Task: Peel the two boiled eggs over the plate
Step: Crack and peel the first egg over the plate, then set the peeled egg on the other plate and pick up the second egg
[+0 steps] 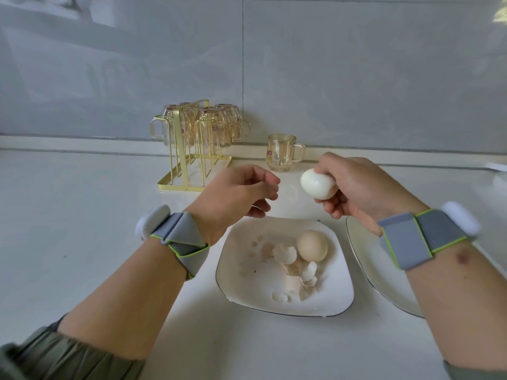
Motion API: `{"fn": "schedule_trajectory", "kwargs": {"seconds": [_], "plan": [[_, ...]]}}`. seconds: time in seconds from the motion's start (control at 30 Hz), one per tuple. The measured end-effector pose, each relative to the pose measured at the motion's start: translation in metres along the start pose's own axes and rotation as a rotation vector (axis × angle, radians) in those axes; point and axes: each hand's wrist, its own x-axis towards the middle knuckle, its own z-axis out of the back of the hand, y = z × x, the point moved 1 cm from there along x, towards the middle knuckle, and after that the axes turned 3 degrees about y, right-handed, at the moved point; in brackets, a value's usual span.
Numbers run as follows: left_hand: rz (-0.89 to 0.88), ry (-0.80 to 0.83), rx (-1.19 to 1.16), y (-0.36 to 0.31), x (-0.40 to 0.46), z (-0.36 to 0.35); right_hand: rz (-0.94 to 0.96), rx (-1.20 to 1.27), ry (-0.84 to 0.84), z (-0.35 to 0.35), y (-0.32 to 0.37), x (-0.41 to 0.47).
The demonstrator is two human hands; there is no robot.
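Two eggs show: one smooth white peeled egg [318, 185] gripped in the right hand [356, 187], above the far edge of the white square black-rimmed plate [236, 270], and one beige unpeeled egg [312, 246] lying near that plate's far right corner beside scattered shell pieces [290, 270]. The left hand [236, 193] hovers loosely curled, fingers empty. A second white plate [365, 259] sits just right — two in all.

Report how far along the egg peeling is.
Done: one egg looks peeled, white and bare, held in the right hand; its shells lie on the plate. In hand: the peeled egg only; the left hand is empty. Left: the brown egg, shell intact.
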Motion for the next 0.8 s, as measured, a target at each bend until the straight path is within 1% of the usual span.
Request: {"fn": "schedule_trajectory", "kwargs": {"seconds": [0.07,0.17,0.27,0.33,0.57,0.8], "plan": [[-0.012,0.009,0.074,0.001,0.000,-0.001,-0.050,-0.093,-0.001,0.006,-0.002,0.001],[-0.034,0.045,0.193,0.003,-0.001,-0.005,-0.085,-0.271,-0.062,0.017,-0.007,0.004],[-0.040,0.071,0.254,0.004,-0.001,-0.006,-0.100,-0.445,-0.127,0.029,-0.010,0.004],[-0.035,0.078,0.272,0.005,-0.001,-0.006,-0.120,-0.517,-0.142,0.036,-0.010,0.003],[-0.022,0.103,0.257,0.004,-0.002,-0.007,-0.267,-0.639,-0.052,0.047,-0.015,-0.005],[-0.017,0.121,0.235,0.004,-0.003,-0.007,-0.355,-0.801,0.000,0.054,-0.017,-0.012]]}}
